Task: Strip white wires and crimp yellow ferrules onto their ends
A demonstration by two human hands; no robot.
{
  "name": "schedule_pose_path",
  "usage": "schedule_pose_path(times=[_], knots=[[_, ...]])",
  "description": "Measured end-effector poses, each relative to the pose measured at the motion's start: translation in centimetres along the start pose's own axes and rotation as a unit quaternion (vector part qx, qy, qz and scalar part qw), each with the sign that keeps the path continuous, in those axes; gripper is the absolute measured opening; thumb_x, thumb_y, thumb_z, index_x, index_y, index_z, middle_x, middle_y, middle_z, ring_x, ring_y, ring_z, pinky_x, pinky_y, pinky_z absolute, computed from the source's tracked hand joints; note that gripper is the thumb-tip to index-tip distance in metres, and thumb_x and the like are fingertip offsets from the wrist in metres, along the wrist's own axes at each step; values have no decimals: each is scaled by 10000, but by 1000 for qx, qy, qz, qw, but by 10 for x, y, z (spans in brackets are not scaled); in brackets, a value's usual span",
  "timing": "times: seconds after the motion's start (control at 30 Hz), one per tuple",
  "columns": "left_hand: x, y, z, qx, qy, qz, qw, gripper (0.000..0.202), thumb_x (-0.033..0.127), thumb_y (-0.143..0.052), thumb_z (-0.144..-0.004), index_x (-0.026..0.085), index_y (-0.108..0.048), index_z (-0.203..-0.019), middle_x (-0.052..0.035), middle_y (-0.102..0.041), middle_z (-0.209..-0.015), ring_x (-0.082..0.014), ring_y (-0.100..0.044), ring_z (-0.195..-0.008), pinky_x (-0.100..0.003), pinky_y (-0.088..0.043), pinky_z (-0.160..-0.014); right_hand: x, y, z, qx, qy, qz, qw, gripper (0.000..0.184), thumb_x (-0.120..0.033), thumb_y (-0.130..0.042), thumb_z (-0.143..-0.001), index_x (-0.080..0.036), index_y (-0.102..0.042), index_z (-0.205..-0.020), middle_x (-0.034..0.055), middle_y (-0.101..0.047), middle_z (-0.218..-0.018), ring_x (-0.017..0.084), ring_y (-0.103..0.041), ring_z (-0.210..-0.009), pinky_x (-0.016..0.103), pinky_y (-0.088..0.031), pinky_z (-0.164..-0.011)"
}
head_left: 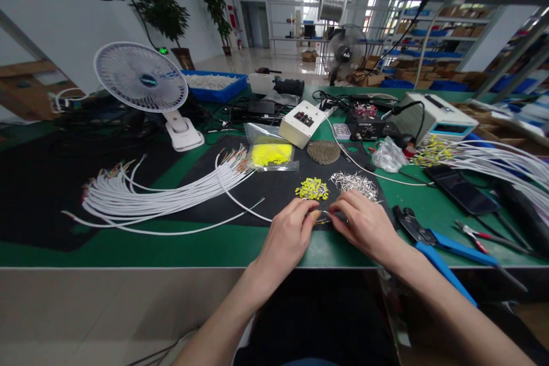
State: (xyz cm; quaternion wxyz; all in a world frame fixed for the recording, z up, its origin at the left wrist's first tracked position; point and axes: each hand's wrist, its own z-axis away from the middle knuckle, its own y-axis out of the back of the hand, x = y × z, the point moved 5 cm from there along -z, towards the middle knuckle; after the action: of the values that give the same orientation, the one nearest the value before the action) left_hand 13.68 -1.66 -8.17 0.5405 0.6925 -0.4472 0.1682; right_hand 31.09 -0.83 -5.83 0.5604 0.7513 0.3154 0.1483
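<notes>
**Containers:** A blue tray [210, 84] at the back of the bench holds white parts. 1 clear bag [271, 154] on the black mat [274, 200] holds yellow components. A 2nd, crumpled bag [388, 155] lies to its right, contents unclear. Loose on the mat are a yellow pile [312, 189] and, just beside it, a pile of metal pins [355, 184].

**Hands:** The left hand [286, 234] and right hand [364, 226] sit at the mat's near edge, wrists low and fingertips meeting. Both pinch narrowly on 1 small metal piece [325, 217], just in front of the 2 piles. Its detail is too small to tell.

**Clearance:** The bench edge [128, 266] runs just beneath the wrists. A white wire bundle [171, 191] lies well apart to the left. Blue-handled pliers [433, 237] lie near the right wrist.
</notes>
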Motion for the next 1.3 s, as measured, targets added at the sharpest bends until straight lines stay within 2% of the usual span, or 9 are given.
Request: schedule_pose_path(times=[0.2, 0.37, 0.5, 0.6, 0.7, 0.8, 1.0, 1.2, 1.3], knots=[[26, -5, 10, -67, 65, 123, 988, 142, 271, -605, -1044, 230, -738, -1013, 7, -717, -915, -156, -619, -765, -270, -459, -687, -22, 26, 32, 23, 44, -35, 998, 85, -174, -548, -1071, -174, -627, -1100, 70, -696, -1066, 231, -614, -949, 385, -515, -817], [37, -6, 23, -88, 114, 199, 969, 154, 308, -643, -1014, 199, -741, -965, 8, -679, -825, -140, -552, -698, -251, -419, -620, -28, 53, 55, 57, 24, -65, 996, 155, -177, -625, -1046, -202, -593, -1196, 68, -701, -1118, 229, -631, -1007, 366, -532, -848], [37, -2, 39, -51, 155, 234, 959, 218, 379, -640, -1022, 192, -738, -967, -10, -667, -836, -147, -544, -728, -255, -429, -655, 14, 68, 111, 135, -139, 18, 981, 346, -360, -696, -1017, -210, -583, -1308, 129, -683, -1203, 316, -630, -1143, 477, -509, -1008], [40, -3, 54, -25, 178, 295, 938, 206, 408, -691, -1000, 211, -742, -966, -10, -678, -878, -152, -569, -787, -254, -445, -714, 63, 52, 169, 87, -259, 134, 952, 712, -627, -628, -979, -102, -508, -1446, 253, -592, -1368, 441, -551, -1301, 593, -429, -1134], [43, -9, 66, -10, 191, 349, 917, 183, 400, -724, -984, 219, -747, -971, -11, -690, -927, -154, -589, -834, -245, -453, -746, 99, 33, 210, 26, -278, 178, 944, 1050, -818, -570, -881, 11, -436, -1510, 377, -461, -1491, 552, -480, -1367, 670, -446, -1087], [47, -18, 74, -13, 193, 370, 909, 187, 399, -723, -988, 215, -752, -983, -13, -687, -921, -159, -597, -852, -239, -461, -767, 118, 28, 223, -18, -272, 182, 945, 1217, -834, -674, -786, 44, -357, -1567, 406, -411, -1542, 586, -415, -1422, 716, -404, -1106], [46, -26, 89, -8, 210, 382, 900, 200, 409, -743, -973, 209, -753, -985, -13, -693, -901, -154, -599, -853, -220, -445, -727, 121, 41, 202, -71, -253, 140, 955, 855, -586, -775, -789, -79, -571, -1447, 256, -655, -1251, 472, -623, -1213, 588, -512, -1032], [37, -22, 102, 18, 233, 381, 894, 235, 418, -761, -959, 192, -756, -1022, -37, -718, -914, -167, -620, -864, -214, -426, -635, 85, 62, 221, 56, -340, 96, 934, 782, -577, -704, -867, -107, -533, -1469, 265, -594, -1347, 489, -593, -1255, 658, -489, -1054], [42, -24, 100, 33, 232, 398, 887, 246, 414, -769, -953, 183, -761, -1038, -48, -728, -935, -171, -626, -869, -211, -437, -631, 46, 62, 242, 104, -385, -69, 915, 636, -536, -503, -1027, -229, -397, -1575, 186, -652, -1401, 388, -669, -1262, 558, -584, -1016]])
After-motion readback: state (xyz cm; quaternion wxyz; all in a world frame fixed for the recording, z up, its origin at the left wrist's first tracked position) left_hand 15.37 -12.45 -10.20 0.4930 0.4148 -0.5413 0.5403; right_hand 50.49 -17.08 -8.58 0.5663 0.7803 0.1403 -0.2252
